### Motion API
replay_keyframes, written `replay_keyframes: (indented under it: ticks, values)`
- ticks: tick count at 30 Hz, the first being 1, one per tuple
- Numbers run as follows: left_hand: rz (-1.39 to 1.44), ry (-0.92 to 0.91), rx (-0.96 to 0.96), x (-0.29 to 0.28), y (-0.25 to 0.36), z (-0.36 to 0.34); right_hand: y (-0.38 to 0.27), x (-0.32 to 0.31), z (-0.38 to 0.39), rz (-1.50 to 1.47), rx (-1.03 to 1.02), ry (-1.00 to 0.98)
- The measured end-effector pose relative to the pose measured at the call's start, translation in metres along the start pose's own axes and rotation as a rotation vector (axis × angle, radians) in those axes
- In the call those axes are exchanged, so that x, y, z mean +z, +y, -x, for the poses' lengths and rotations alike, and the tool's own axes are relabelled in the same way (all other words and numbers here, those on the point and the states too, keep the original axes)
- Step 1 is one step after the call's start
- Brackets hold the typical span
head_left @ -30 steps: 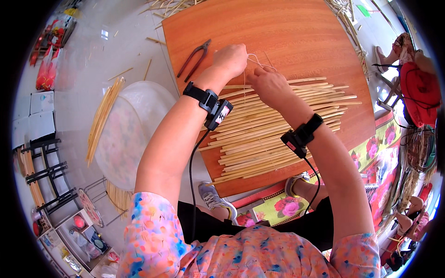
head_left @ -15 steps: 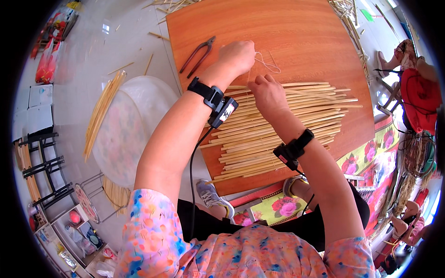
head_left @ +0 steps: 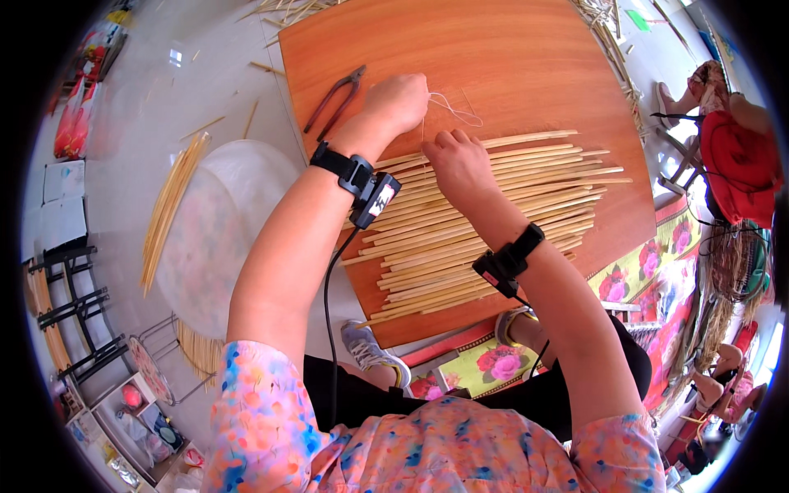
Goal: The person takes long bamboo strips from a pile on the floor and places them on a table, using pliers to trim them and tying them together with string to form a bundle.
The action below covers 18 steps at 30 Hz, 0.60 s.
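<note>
A row of thin, pale peeled sticks point(head_left: 493, 222) lies side by side on the wooden board point(head_left: 493, 57). Beyond the row's far edge, my left hand point(head_left: 400, 100) is closed on a fine white thread point(head_left: 454, 110), which loops out to its right. A strand runs down from that hand toward my right hand point(head_left: 462, 167). My right hand rests over the far sticks with its fingers pinched together. Its fingertips are at the strand and the farthest stick point(head_left: 530, 140); what exactly they grip is hidden. Pliers point(head_left: 335, 102) with dark red handles lie left of my left hand.
A bundle of sticks point(head_left: 173, 209) leans across a translucent round sheet point(head_left: 205, 246) on the floor at left. A wire-framed stool point(head_left: 152, 367) and boxes stand lower left. Loose sticks lie past the board's far edges. Other people sit at right, near a red bag point(head_left: 740, 168).
The whole view has shifted slightly. A gap now shows between the farthest stick and the rest of the row at its right end. Both hands keep nearly the same closed pose.
</note>
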<state>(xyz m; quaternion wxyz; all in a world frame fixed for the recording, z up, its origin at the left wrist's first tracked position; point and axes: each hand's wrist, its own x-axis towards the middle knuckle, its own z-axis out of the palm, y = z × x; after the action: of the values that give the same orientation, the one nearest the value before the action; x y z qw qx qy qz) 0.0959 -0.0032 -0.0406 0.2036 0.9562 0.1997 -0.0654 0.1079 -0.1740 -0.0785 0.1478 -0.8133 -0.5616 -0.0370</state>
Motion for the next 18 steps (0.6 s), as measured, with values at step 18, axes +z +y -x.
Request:
replay_keyframes:
  ticks: [18]
  values:
    - [0.056, 0.188, 0.004, 0.003, 0.0, 0.004, -0.021, 0.005, 0.027, -0.089, 0.167, -0.02]
